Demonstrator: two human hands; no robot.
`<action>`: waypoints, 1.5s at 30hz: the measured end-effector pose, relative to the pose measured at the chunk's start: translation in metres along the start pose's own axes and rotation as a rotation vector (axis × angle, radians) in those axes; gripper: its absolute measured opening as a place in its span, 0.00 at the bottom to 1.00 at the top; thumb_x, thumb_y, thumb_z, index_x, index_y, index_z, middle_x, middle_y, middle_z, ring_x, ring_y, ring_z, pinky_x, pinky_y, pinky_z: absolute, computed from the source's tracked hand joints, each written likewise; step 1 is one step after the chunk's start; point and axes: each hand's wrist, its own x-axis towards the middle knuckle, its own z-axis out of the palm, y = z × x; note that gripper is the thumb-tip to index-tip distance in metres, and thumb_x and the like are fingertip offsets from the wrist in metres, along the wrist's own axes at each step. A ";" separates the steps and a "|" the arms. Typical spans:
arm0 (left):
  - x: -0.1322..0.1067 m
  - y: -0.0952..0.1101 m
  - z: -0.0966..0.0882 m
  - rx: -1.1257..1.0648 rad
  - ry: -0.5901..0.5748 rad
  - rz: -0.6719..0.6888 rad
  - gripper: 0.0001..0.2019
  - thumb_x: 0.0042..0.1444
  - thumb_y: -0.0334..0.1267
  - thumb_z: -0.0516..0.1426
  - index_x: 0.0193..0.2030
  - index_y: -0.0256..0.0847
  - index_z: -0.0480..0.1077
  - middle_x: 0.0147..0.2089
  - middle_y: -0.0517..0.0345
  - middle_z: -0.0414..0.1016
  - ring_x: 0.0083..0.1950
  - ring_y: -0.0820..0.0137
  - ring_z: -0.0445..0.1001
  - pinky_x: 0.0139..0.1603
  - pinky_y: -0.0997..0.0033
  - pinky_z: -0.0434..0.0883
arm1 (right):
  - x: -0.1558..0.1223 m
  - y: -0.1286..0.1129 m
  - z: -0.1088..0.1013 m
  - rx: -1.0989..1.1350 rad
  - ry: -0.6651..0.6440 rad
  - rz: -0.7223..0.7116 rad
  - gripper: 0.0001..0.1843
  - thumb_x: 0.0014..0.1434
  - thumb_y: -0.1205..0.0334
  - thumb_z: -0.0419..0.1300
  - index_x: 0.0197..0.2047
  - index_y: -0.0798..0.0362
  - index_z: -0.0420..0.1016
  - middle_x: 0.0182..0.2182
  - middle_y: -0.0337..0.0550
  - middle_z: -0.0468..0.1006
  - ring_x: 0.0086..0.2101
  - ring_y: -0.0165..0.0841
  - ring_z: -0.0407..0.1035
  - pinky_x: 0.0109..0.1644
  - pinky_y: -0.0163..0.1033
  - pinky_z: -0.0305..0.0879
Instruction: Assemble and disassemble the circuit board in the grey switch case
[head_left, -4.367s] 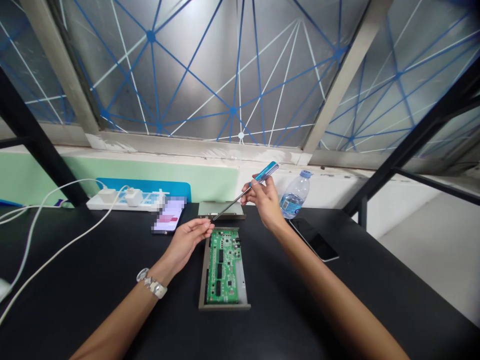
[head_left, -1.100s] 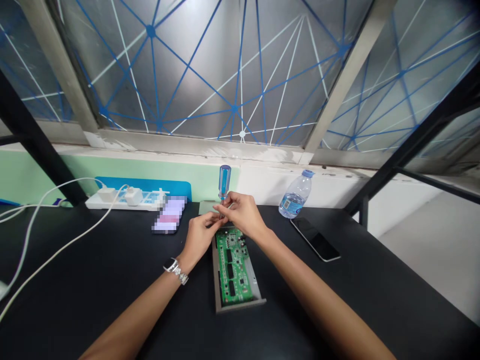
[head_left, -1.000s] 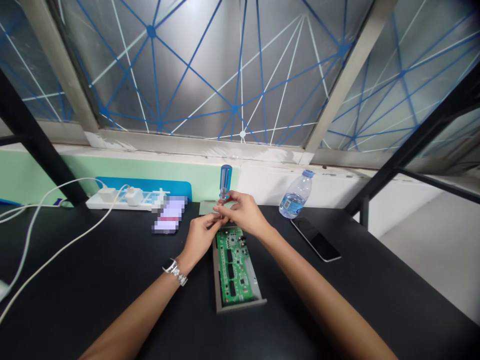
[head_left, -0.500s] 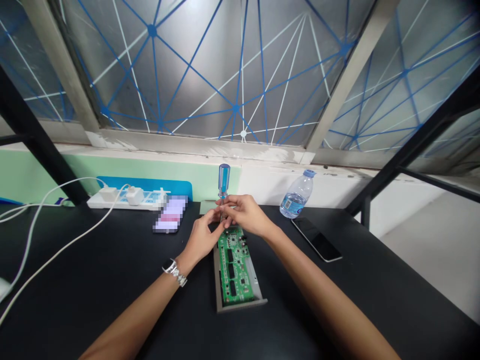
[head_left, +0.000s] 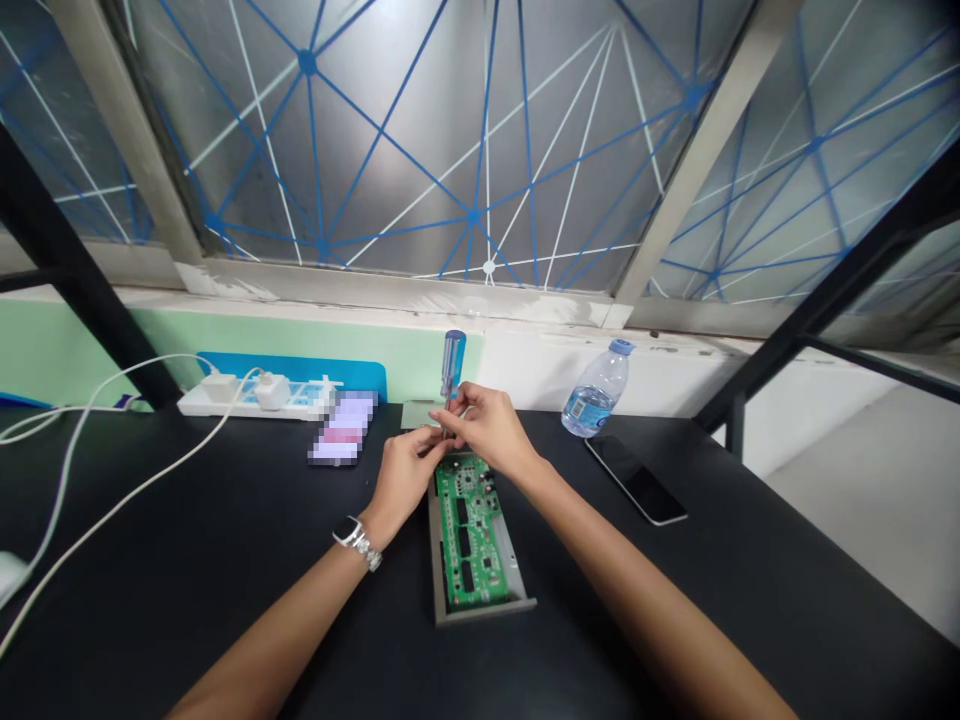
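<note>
A screwdriver (head_left: 453,362) with a clear blue handle stands nearly upright over the far end of a green circuit board (head_left: 474,540). My right hand (head_left: 491,425) has its fingers closed around the shaft just below the handle. Lower down, my left hand (head_left: 407,475) is closed in a pinch by the screwdriver's tip; what lies between those fingertips is hidden. The board sits in a shallow metal tray (head_left: 487,612), whose far end is partly covered by my hands.
Behind the hands lies a pale flat piece (head_left: 417,414). At left are a white power strip (head_left: 304,400) with cables and a lit phone (head_left: 343,430). A water bottle (head_left: 598,390) and a dark phone (head_left: 636,480) stand and lie at right on the black table (head_left: 337,640).
The screwdriver handle has shifted slightly right and tilts a little more. My right hand's fingers have changed their hold on the shaft, and my left wrist has moved slightly right.
</note>
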 end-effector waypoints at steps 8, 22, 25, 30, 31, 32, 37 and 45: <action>0.002 -0.001 -0.008 0.097 -0.122 0.048 0.11 0.63 0.37 0.53 0.35 0.36 0.75 0.34 0.55 0.80 0.38 0.64 0.78 0.39 0.71 0.72 | 0.002 -0.004 -0.011 0.307 -0.345 0.043 0.17 0.61 0.54 0.60 0.49 0.56 0.74 0.45 0.51 0.79 0.28 0.29 0.75 0.23 0.31 0.68; -0.004 0.007 0.000 0.125 0.050 0.065 0.06 0.61 0.39 0.58 0.35 0.40 0.72 0.32 0.58 0.78 0.34 0.67 0.79 0.37 0.72 0.74 | 0.002 0.001 -0.004 -0.049 0.014 -0.071 0.13 0.56 0.55 0.65 0.29 0.54 0.72 0.25 0.42 0.78 0.23 0.31 0.71 0.26 0.34 0.66; -0.003 0.003 0.000 0.054 0.033 0.046 0.07 0.61 0.38 0.58 0.38 0.39 0.75 0.36 0.55 0.81 0.38 0.64 0.81 0.41 0.70 0.75 | 0.002 0.000 -0.004 -0.039 0.007 -0.080 0.12 0.58 0.53 0.64 0.33 0.55 0.74 0.28 0.43 0.79 0.25 0.32 0.73 0.29 0.35 0.68; -0.002 -0.003 -0.001 0.016 0.016 0.057 0.10 0.61 0.37 0.58 0.46 0.40 0.78 0.47 0.51 0.82 0.47 0.60 0.81 0.49 0.65 0.76 | 0.002 -0.006 -0.012 0.056 -0.161 -0.076 0.16 0.63 0.53 0.58 0.47 0.55 0.74 0.35 0.45 0.81 0.29 0.32 0.75 0.30 0.34 0.70; -0.002 -0.003 -0.001 0.028 0.012 0.065 0.11 0.62 0.37 0.58 0.47 0.41 0.79 0.47 0.52 0.82 0.47 0.60 0.80 0.49 0.65 0.75 | 0.002 -0.007 -0.014 0.059 -0.185 -0.082 0.15 0.64 0.53 0.58 0.46 0.55 0.75 0.35 0.45 0.81 0.30 0.32 0.75 0.30 0.34 0.70; -0.002 -0.003 -0.002 0.041 0.008 0.075 0.11 0.62 0.37 0.57 0.48 0.42 0.79 0.48 0.52 0.82 0.48 0.60 0.80 0.49 0.65 0.75 | 0.003 -0.008 -0.016 0.057 -0.197 -0.089 0.14 0.64 0.54 0.57 0.43 0.56 0.76 0.35 0.45 0.81 0.31 0.33 0.75 0.31 0.34 0.70; -0.002 0.002 -0.004 0.100 -0.016 0.116 0.12 0.63 0.35 0.56 0.49 0.43 0.79 0.48 0.52 0.82 0.46 0.62 0.80 0.48 0.66 0.75 | 0.004 -0.003 -0.016 0.009 -0.121 -0.088 0.14 0.62 0.54 0.59 0.34 0.56 0.78 0.29 0.44 0.81 0.30 0.34 0.75 0.32 0.35 0.69; -0.003 0.005 -0.004 0.092 -0.040 0.075 0.12 0.63 0.33 0.55 0.49 0.40 0.78 0.47 0.52 0.82 0.45 0.63 0.81 0.49 0.65 0.75 | 0.002 -0.008 -0.011 -0.091 0.047 -0.132 0.13 0.58 0.52 0.64 0.33 0.55 0.77 0.27 0.43 0.80 0.29 0.33 0.74 0.31 0.35 0.67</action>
